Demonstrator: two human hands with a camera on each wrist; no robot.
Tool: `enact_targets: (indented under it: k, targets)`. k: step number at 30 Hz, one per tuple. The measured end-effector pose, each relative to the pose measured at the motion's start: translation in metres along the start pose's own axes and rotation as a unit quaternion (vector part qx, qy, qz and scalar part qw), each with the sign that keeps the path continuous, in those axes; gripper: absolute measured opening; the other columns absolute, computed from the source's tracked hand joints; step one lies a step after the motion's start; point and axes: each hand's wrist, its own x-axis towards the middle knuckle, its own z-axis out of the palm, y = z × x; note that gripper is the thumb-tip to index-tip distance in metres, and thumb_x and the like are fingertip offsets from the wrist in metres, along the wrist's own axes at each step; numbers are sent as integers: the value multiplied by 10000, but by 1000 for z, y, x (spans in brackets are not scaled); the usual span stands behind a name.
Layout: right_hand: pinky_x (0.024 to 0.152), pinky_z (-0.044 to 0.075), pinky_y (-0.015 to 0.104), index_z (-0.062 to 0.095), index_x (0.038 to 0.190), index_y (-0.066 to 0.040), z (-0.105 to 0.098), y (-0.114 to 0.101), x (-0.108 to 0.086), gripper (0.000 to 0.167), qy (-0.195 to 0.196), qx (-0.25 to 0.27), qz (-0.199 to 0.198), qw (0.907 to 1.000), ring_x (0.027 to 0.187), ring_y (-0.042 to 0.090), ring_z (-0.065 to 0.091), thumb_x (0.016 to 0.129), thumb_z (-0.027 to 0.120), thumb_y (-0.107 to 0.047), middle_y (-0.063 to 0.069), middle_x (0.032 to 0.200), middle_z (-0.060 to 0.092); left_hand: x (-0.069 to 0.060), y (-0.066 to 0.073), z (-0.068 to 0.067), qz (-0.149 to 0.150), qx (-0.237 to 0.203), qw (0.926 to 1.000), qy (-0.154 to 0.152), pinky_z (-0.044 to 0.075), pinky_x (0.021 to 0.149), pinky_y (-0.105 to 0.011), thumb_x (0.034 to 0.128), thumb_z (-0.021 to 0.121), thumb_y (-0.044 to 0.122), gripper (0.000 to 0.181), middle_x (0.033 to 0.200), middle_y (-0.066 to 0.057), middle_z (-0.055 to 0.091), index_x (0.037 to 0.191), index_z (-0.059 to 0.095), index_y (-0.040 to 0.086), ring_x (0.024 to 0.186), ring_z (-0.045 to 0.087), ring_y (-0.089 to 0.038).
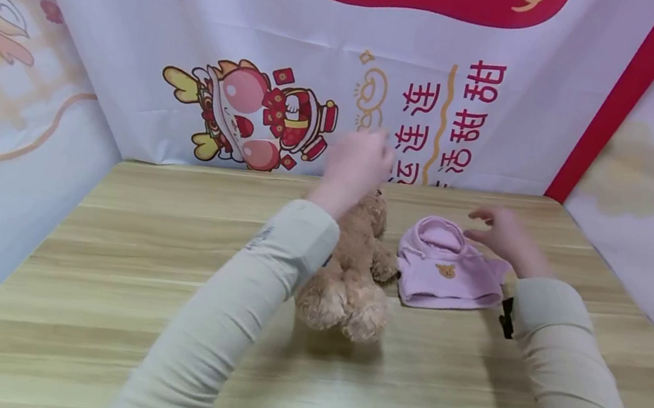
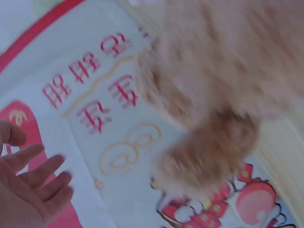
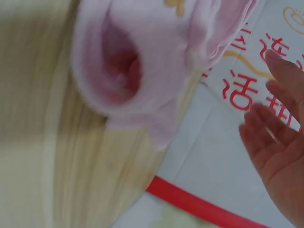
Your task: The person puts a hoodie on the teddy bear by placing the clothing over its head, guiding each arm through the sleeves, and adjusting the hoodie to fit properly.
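Note:
A brown plush bear lies on the wooden table, its feet toward the near edge. My left hand, blurred, is over the bear's head end; in the left wrist view this hand has its fingers spread apart from the fur and holds nothing. To the bear's right lies a small pink hoodie with a bear-face patch. Just past its upper right side is my right hand, fingers loosely bent. The right wrist view shows that hand holding nothing, apart from the pink hoodie.
A black strap-like item is beside the right cuff. Behind the table hangs a white and red printed cloth, and more printed cloth lines the left and right sides.

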Motion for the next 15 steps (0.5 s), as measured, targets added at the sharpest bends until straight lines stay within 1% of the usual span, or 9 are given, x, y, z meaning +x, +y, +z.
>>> enact_targets:
  k: [1, 2, 3, 5, 6, 8, 10, 12, 15]
  targets:
    - [954, 414, 587, 571, 1153, 132, -1, 3, -1, 371, 11, 37, -39, 10000, 1061, 480, 532, 877, 641, -106, 347, 1143, 577, 0, 6, 4, 125, 89, 9999, -61, 527, 799, -282, 1008, 405, 294, 324, 1090, -46, 676, 1219, 594, 136, 915, 634, -179]
    - [901, 449, 558, 604, 1087, 127, -1, 6, -3, 309, 21, 64, -37, 10000, 984, 447, 568, 876, 642, -96, 324, 1063, 615, -1, 10, 9, 251, 199, 9994, -125, 518, 698, -265, 1007, 410, 302, 291, 966, -28, 677, 1124, 622, 141, 802, 619, -159]
    - [855, 470, 517, 626, 1027, 116, 0, 10, -4, 258, 31, 88, -37, 9999, 922, 406, 584, 872, 646, -90, 297, 987, 636, -2, 14, 15, 364, 273, 9989, -149, 495, 622, -261, 1003, 420, 311, 269, 853, -13, 649, 1033, 629, 144, 709, 585, -147]
    - [772, 482, 428, 647, 942, 89, 2, 14, -6, 192, 35, 134, -19, 9999, 831, 324, 592, 867, 654, -88, 238, 881, 655, -5, 20, 27, 593, 420, 9971, -218, 446, 542, -263, 1000, 427, 317, 267, 691, 14, 515, 838, 561, 152, 617, 507, -135]
    - [740, 476, 383, 652, 906, 72, 4, 17, -7, 165, 41, 149, -22, 9999, 798, 289, 594, 860, 661, -86, 212, 846, 660, -7, 22, 33, 683, 501, 9962, -226, 447, 530, -266, 997, 434, 322, 271, 667, 21, 501, 814, 551, 160, 610, 510, -132]
    - [694, 452, 310, 659, 883, 41, 9, 20, -8, 137, -22, 166, 31, 9999, 761, 223, 580, 859, 664, -93, 170, 826, 667, -10, 24, 44, 812, 663, 9942, -238, 437, 523, -262, 994, 443, 347, 303, 634, 37, 440, 747, 480, 177, 598, 489, -114]
    - [661, 436, 271, 661, 881, 37, 13, 22, -10, 126, -89, 237, 31, 9997, 735, 175, 566, 854, 662, -85, 160, 821, 670, -12, 26, 55, 878, 649, 9935, -317, 454, 535, -267, 994, 448, 358, 320, 638, 39, 437, 726, 434, 184, 604, 496, -110]
    - [648, 432, 252, 663, 891, 35, 17, 24, -11, 120, -196, 301, 58, 9993, 725, 146, 559, 852, 656, -78, 158, 830, 675, -15, 28, 66, 971, 685, 9922, -367, 485, 559, -280, 992, 456, 371, 322, 662, 35, 509, 728, 451, 186, 625, 541, -114]
    - [677, 447, 269, 665, 912, 43, 22, 25, -12, 119, -322, 358, 26, 9988, 756, 170, 572, 848, 646, -56, 173, 853, 675, -19, 31, 80, 1076, 784, 9901, -448, 537, 617, -316, 990, 466, 372, 289, 787, 20, 650, 792, 551, 179, 716, 631, -139]
